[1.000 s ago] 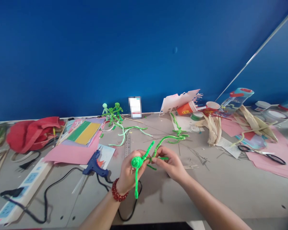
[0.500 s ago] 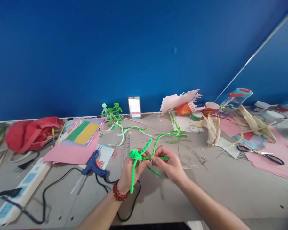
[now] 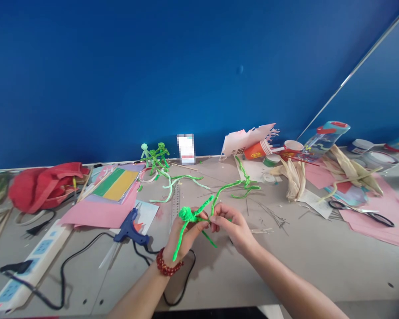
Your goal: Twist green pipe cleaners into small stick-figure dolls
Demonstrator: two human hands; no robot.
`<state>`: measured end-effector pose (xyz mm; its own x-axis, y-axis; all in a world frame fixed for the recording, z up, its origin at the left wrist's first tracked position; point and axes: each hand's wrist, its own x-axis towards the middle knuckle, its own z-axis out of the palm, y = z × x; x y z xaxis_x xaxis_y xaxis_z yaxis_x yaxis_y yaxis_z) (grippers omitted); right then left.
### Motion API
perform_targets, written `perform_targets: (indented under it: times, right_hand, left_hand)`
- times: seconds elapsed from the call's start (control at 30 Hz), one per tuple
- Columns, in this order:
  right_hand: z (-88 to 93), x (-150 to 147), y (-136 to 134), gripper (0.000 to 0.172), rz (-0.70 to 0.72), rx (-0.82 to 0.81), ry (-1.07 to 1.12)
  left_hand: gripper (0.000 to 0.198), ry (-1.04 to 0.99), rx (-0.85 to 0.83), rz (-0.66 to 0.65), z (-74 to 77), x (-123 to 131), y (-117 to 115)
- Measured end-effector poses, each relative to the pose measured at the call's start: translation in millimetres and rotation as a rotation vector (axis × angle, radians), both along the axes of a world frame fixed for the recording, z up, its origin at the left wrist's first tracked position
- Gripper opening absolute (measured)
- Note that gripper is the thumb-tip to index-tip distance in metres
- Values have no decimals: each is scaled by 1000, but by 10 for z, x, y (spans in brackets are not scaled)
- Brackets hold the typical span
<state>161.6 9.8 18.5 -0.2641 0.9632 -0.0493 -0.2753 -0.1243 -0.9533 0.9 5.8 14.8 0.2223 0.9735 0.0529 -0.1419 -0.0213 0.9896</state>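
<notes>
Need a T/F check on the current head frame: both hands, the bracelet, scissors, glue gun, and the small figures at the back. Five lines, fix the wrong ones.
1. The left hand holds a green figure. True.
2. The right hand holds the scissors. False: its fingers pinch a green strand; the scissors lie off to the right, partly over pink paper.
3. The red bead bracelet is on the right arm. False: it is on the left arm.
4. The blue glue gun lies to the left of both hands. True.
5. Several small green figures are grouped near the blue wall. True.
</notes>
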Motion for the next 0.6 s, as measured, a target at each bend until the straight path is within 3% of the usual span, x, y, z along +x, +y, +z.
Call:
perform_targets:
  times: [0.17,0.33,0.4,0.5,0.6]
  right_hand:
    - [-3,-17,1,20,-11,-91,46]
    - [-40,9,13,24,21,-19,-18]
    - [-47,51,11,20,-56,100,-81]
    - [-24,137,-3,10,-249,450,-196]
    - [22,213,7,15,-294,775,-312]
  left_hand:
    - [8,-33,-4,-27,-5,5,-2]
    - [12,-154,-117,18,-74,9,27]
    - [15,-230,-197,45,-98,8,37]
    - [17,-315,-299,47,-100,4,44]
    - [16,-366,-355,-7,-70,-3,38]
